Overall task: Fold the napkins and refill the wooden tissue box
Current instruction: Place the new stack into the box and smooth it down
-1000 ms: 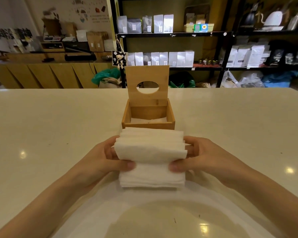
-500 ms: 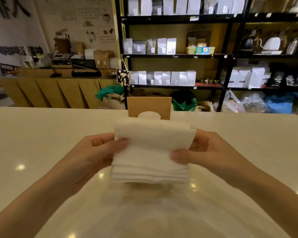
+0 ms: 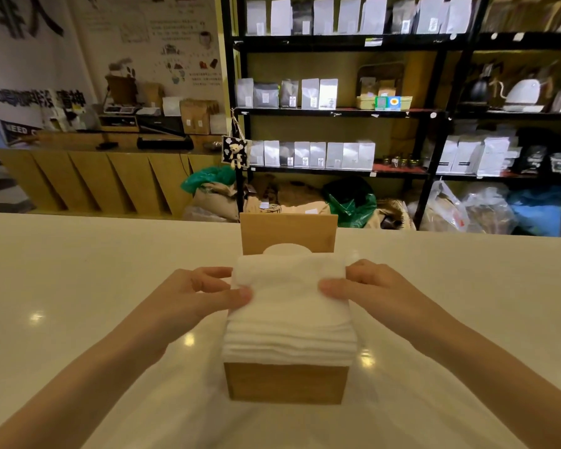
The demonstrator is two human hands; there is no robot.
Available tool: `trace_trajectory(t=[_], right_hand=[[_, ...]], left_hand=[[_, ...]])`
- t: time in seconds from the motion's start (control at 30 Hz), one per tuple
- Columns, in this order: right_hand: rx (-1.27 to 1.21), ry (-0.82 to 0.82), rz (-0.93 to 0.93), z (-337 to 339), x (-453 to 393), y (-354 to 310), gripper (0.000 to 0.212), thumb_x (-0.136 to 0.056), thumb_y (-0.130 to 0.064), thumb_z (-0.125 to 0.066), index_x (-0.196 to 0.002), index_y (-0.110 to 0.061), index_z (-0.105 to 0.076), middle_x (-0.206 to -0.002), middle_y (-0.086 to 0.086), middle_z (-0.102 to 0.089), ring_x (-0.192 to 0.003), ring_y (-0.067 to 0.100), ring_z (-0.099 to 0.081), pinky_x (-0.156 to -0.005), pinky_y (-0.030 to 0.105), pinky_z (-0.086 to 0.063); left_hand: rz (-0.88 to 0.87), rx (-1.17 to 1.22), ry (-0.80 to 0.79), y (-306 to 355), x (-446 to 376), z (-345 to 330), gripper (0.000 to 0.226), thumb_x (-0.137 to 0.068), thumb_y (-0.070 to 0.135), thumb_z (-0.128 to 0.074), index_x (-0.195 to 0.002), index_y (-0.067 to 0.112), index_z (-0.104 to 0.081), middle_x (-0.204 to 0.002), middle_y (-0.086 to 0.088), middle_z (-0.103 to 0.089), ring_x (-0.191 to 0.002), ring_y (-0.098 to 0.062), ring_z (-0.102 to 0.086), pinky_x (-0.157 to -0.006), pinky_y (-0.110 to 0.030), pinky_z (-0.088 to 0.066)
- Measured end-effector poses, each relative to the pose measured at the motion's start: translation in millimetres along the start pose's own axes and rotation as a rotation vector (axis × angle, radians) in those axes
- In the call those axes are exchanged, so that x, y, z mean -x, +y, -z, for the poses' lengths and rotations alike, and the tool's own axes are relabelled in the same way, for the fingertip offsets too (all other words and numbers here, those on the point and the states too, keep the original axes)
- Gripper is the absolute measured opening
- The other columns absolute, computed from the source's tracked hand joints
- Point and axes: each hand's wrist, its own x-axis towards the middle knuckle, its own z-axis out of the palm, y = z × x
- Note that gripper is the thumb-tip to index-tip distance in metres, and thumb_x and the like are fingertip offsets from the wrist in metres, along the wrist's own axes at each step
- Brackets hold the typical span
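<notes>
A thick folded stack of white napkins point(image 3: 289, 322) sits over the open top of the wooden tissue box point(image 3: 285, 382), its lower edges hanging just past the box's front rim. My left hand point(image 3: 204, 293) grips the stack's left side, thumb on top. My right hand point(image 3: 366, 288) grips the right side the same way. The box's hinged lid point(image 3: 288, 234) stands upright behind the napkins, its oval hole mostly hidden by them. The inside of the box is hidden.
The box stands on a glossy cream table point(image 3: 78, 286). Beyond the table's far edge are black shelves point(image 3: 337, 111) with white bags, sacks on the floor, and a wooden counter point(image 3: 94, 179) at the left.
Both hands lifted the napkin stack off the table, carried it forward and lowered it onto the open box. The camera view tilted up, then settled.
</notes>
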Motion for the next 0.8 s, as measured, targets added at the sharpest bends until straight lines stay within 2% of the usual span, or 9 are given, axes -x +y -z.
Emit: trace_trajectory(t=[0.1,0.2,0.3,0.43,0.53,0.63,0.7,0.8], right_hand=[[0.175,0.032,0.006,-1,-8,5,0.027,-0.08,-0.04,-0.063,-0.055,-0.032,-0.056,-0.092,-0.01,-0.051,-0.098,0.013,-0.043,-0.071,0.023,-0.031],[0.281,-0.007,-0.014,-3,-12,8,0.018,-0.081,-0.041,-0.062,-0.066,-0.032,-0.059,-0.107,-0.008,-0.047,-0.118,0.012,-0.03,-0.089,0.024,-0.024],[0.37,0.016,-0.014,-6,-15,11,0.02,-0.08,-0.04,-0.064,-0.076,-0.021,-0.068,-0.123,-0.005,-0.044,-0.131,0.013,-0.021,-0.097,0.026,-0.024],[0.462,0.079,-0.001,-11,-15,7,0.021,-0.077,-0.039,-0.067,-0.063,-0.024,-0.062,-0.139,-0.006,-0.042,-0.137,0.012,-0.015,-0.106,0.03,-0.024],[0.554,0.066,0.009,-13,-15,2,0.028,-0.079,-0.039,-0.064,-0.056,-0.028,-0.055,-0.143,-0.005,-0.042,-0.139,0.014,-0.011,-0.109,0.032,-0.02],[0.651,0.055,-0.001,-15,-16,0,0.026,-0.083,-0.039,-0.059,-0.067,-0.021,-0.068,-0.145,-0.002,-0.041,-0.141,0.017,-0.008,-0.113,0.037,-0.013],[0.749,0.05,-0.008,-18,-17,2,0.032,-0.085,-0.038,-0.055,-0.076,-0.014,-0.073,-0.136,-0.002,-0.049,-0.14,0.018,-0.009,-0.114,0.043,-0.006],[0.879,0.049,-0.014,-22,-19,3,0.032,-0.087,-0.037,-0.05,-0.072,-0.015,-0.069,-0.119,-0.003,-0.057,-0.14,0.02,-0.01,-0.113,0.051,0.003]], left_hand=[[-0.003,-0.125,0.02,0,-11,-1,0.018,-0.07,0.028,-0.073,-0.069,0.011,-0.077,-0.124,0.011,-0.05,-0.118,-0.016,-0.04,-0.099,-0.042,-0.029],[-0.017,-0.304,0.066,1,-22,-1,0.02,-0.069,0.033,-0.074,-0.071,0.014,-0.074,-0.135,0.011,-0.046,-0.133,-0.014,-0.027,-0.11,-0.045,-0.02],[-0.059,-0.534,0.074,3,-30,-2,0.023,-0.068,0.04,-0.073,-0.073,0.018,-0.073,-0.142,0.014,-0.041,-0.137,-0.011,-0.018,-0.112,-0.047,-0.017],[-0.077,-0.732,0.072,9,-33,-6,0.025,-0.07,0.045,-0.07,-0.077,0.02,-0.073,-0.144,0.013,-0.039,-0.139,-0.014,-0.014,-0.114,-0.049,-0.014],[-0.08,-0.859,0.066,12,-34,-8,0.024,-0.074,0.046,-0.066,-0.08,0.023,-0.073,-0.147,0.012,-0.035,-0.141,-0.016,-0.008,-0.113,-0.051,-0.007],[-0.07,-0.921,0.08,16,-34,-13,0.019,-0.076,0.044,-0.065,-0.069,0.027,-0.067,-0.149,0.01,-0.031,-0.142,-0.017,-0.003,-0.113,-0.051,0.0],[-0.052,-0.985,0.064,15,-34,-19,0.025,-0.078,0.044,-0.064,-0.059,0.029,-0.058,-0.151,0.009,-0.028,-0.143,-0.018,0.0,-0.113,-0.052,0.003],[-0.038,-1.042,0.033,9,-37,-26,0.024,-0.079,0.044,-0.062,-0.066,0.025,-0.065,-0.152,0.007,-0.027,-0.143,-0.02,0.002,-0.112,-0.054,0.004]])
